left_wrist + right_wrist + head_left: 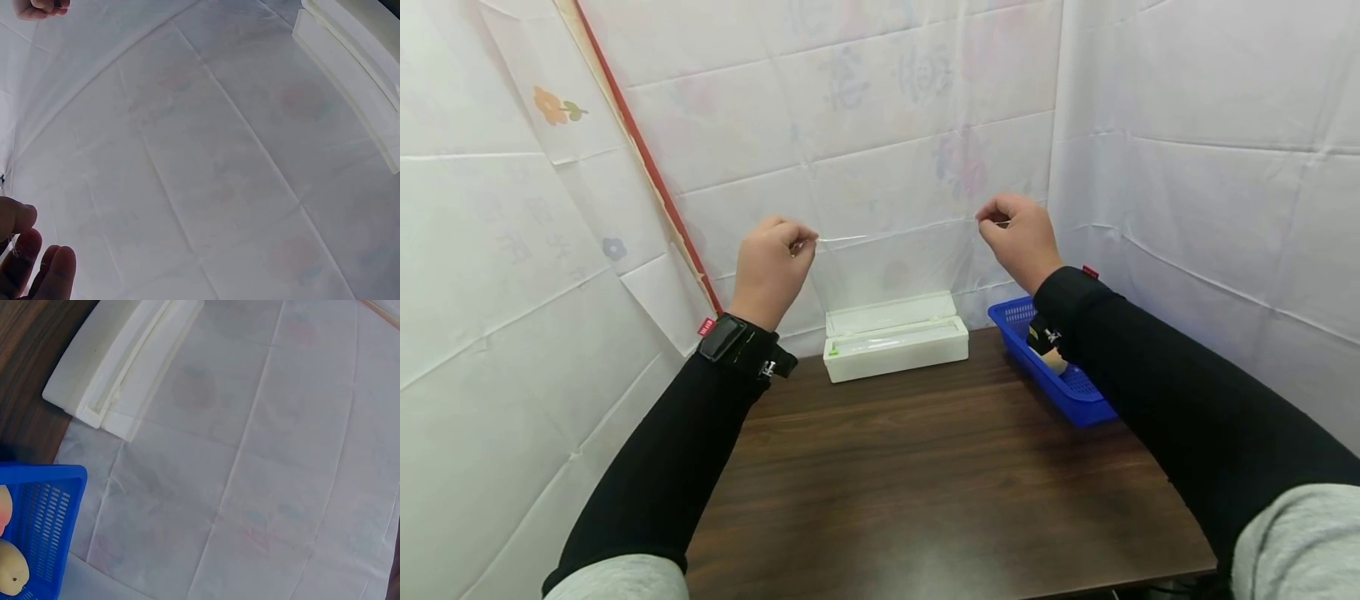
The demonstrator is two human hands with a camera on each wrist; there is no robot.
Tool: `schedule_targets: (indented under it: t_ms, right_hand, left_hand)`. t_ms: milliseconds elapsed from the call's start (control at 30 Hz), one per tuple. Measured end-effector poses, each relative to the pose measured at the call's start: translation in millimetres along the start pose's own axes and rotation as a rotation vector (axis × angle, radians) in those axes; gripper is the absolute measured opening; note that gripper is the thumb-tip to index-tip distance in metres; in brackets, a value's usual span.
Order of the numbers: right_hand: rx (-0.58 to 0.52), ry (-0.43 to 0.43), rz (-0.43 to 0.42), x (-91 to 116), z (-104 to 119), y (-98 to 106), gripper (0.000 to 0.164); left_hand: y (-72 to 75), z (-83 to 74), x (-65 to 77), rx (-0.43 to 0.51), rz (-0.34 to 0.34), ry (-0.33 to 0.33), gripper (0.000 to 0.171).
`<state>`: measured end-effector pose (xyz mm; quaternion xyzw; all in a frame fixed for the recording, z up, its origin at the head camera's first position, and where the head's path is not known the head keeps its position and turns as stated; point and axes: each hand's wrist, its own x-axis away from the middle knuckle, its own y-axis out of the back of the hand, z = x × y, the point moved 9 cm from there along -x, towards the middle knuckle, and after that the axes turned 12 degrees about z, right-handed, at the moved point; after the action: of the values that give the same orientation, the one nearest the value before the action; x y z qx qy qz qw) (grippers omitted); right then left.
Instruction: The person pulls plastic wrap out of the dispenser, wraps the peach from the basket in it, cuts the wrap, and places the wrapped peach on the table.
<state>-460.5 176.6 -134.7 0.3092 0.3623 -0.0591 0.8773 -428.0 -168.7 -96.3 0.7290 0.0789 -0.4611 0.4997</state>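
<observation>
My left hand (pixel 775 265) is raised above the table, thumb and fingertips pinching one corner of a clear sheet of plastic wrap (pixel 844 239). At about the same height, my right hand (pixel 1018 237) pinches the sheet's other side. The wrap is so transparent that only its glinting upper edge shows well. Below and between the hands stands a long white plastic wrap box (pixel 898 354), its lid (pixel 891 314) swung up at the back. In the left wrist view the fingertips (pixel 62 262) of the left hand show at lower left; the right wrist view shows neither hand.
A blue slotted basket (pixel 1093 412) sits right of the box, partly behind the right forearm. Pale yellow round fruits (pixel 11 569) lie in it, one with a pink patch. White cloth sheets (pixel 880 108) hang behind and beside the dark wooden table (pixel 880 475).
</observation>
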Motion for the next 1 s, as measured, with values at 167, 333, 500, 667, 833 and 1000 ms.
schedule_targets:
  t_ms: [167, 333, 500, 667, 833, 1000]
  right_hand:
    - [0.005, 0.013, -0.002, -0.1, 0.9, 0.0, 0.017]
    - [0.001, 0.018, -0.002, -0.2, 2.1, 0.4, 0.016]
    - [0.009, 0.015, -0.001, 1.5, 3.6, 3.9, 0.017]
    - [0.013, 0.016, -0.002, 2.0, 5.2, 6.6, 0.017]
    - [0.015, 0.023, -0.010, 2.0, 8.0, 7.9, 0.017]
    - [0.024, 0.041, -0.017, 3.7, 11.1, 8.4, 0.016]
  left_hand:
    - [0.3, -0.7, 0.3, 0.002, -0.004, -0.009, 0.015]
    - [1.4, -1.1, 0.7, -0.001, -0.006, -0.012, 0.015]
    - [3.6, -3.0, 0.0, 0.000, -0.008, -0.013, 0.015]
    - [7.7, -6.5, -0.7, 0.000, -0.014, -0.019, 0.014]
    - [11.9, -8.6, 0.8, 0.002, -0.019, -0.027, 0.015]
    - [15.0, -9.4, 5.5, 0.009, -0.017, -0.031, 0.015]
